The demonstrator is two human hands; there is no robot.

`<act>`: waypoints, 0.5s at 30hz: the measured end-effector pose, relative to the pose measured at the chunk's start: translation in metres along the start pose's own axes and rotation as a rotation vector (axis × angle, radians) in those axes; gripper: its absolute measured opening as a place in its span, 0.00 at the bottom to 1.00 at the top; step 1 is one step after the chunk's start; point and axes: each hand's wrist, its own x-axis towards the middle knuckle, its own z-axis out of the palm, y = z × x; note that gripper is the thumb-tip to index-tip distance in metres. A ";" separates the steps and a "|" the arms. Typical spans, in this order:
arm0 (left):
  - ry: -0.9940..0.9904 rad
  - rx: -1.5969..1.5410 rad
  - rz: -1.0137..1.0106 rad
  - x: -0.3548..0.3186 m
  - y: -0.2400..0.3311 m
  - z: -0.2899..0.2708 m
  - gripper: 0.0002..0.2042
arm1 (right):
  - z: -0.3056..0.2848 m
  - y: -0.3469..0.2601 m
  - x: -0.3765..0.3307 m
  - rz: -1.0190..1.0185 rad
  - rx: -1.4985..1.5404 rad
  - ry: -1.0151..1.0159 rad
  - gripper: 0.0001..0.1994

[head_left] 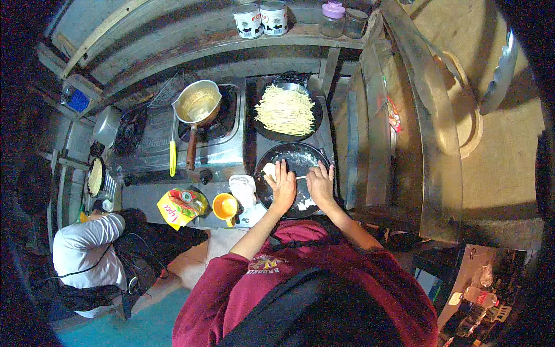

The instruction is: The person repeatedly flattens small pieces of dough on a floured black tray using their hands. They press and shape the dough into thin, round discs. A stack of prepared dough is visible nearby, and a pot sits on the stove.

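Both my hands lie over a round black tray (pixel 280 155) dusted with white flour. My left hand (pixel 283 186) is palm down with fingers stretched out, beside a pale lump of dough (pixel 269 170) at the tray's left side. My right hand (pixel 321 184) rests palm down to its right, fingers extended. Between the two hands shows a thin pale strand of dough (pixel 301 177); its ends go under or beside my fingers. Small white bits (pixel 306 204) lie near the tray's front. Behind it, a dark round pan (pixel 317 118) bears a heap of thin pale dough strips (pixel 284 110).
A saucepan (pixel 198 101) with a brown handle stands on the gas stove (pixel 159 156), next to yellow-handled tongs (pixel 173 158). An orange cup (pixel 225 206), a yellow pouch (pixel 182 207) and a white plastic bag (pixel 243 187) sit left of the tray. A person in white (pixel 89 248) is at the left.
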 end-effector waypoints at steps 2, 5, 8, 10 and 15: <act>-0.024 0.001 -0.029 -0.002 0.003 -0.010 0.06 | -0.005 -0.003 -0.002 -0.012 0.002 -0.045 0.06; -0.034 -0.001 -0.064 -0.009 0.001 -0.017 0.06 | -0.006 -0.005 -0.007 -0.045 -0.021 -0.076 0.05; -0.039 -0.022 -0.105 -0.012 -0.001 -0.020 0.08 | -0.014 -0.012 -0.005 -0.034 -0.072 -0.128 0.06; 0.032 -0.071 -0.053 -0.011 0.001 -0.024 0.10 | -0.020 -0.021 -0.001 -0.041 -0.044 -0.102 0.08; -0.090 -0.573 0.072 -0.009 0.008 -0.014 0.27 | 0.015 -0.013 -0.009 -0.164 0.015 -0.261 0.25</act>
